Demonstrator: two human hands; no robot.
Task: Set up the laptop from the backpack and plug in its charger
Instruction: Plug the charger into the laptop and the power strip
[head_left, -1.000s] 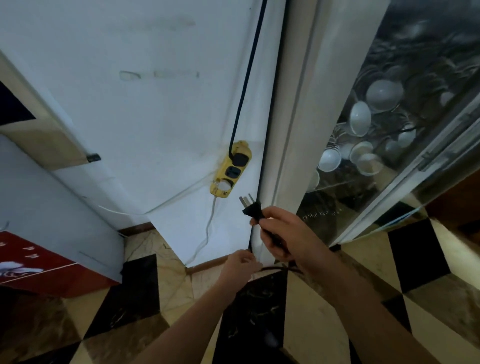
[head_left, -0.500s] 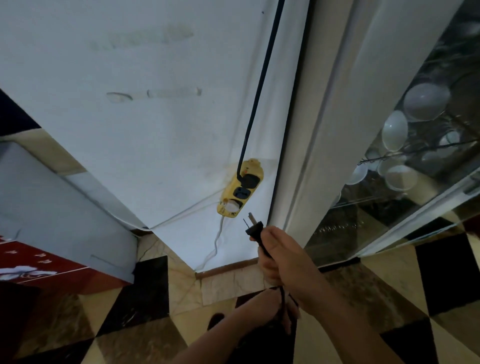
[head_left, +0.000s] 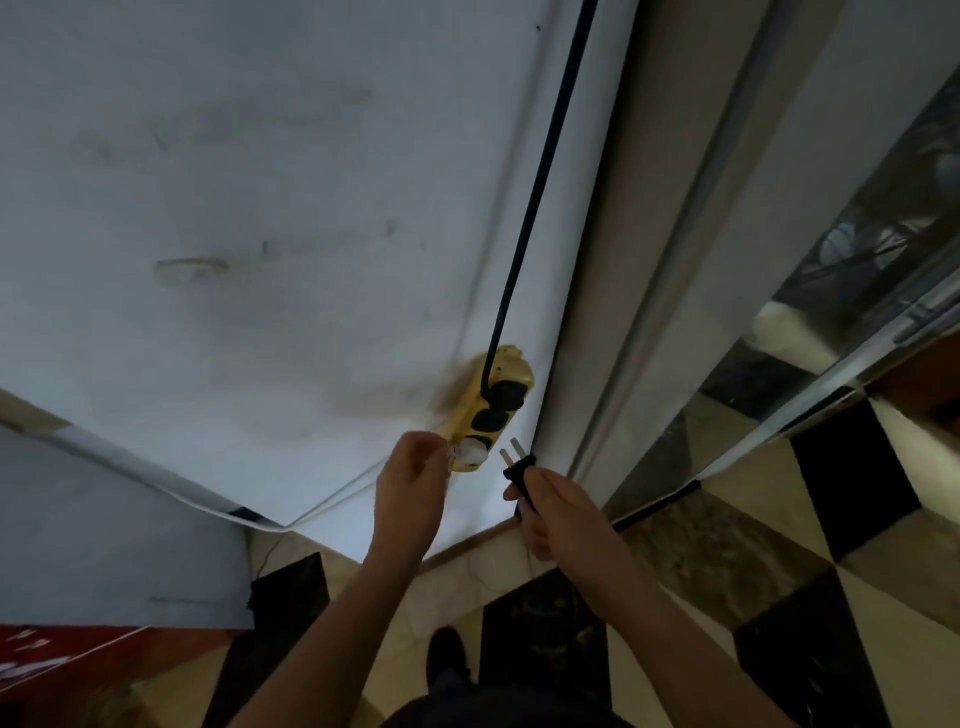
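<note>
A yellow power strip (head_left: 470, 410) hangs on the white wall, low and near the corner. A black plug with a thick black cable (head_left: 540, 187) fills its top socket, and a white plug (head_left: 470, 451) sits in the bottom one. My left hand (head_left: 413, 483) reaches the strip's lower end, fingers curled at the white plug. My right hand (head_left: 558, 506) grips the charger's black plug (head_left: 519, 470), its metal prongs pointing up at the strip, a short gap away. No laptop or backpack is visible.
A white door frame (head_left: 639, 291) runs up right of the strip, with a glass-fronted cabinet (head_left: 831, 291) beyond. A thin white cable (head_left: 332, 501) trails left along the wall. A red and grey box (head_left: 104, 587) stands at lower left on the checkered floor (head_left: 810, 597).
The view has moved closer to the strip. My left hand rose from the cord near the floor to the white plug. My right hand carried the black plug nearer the strip.
</note>
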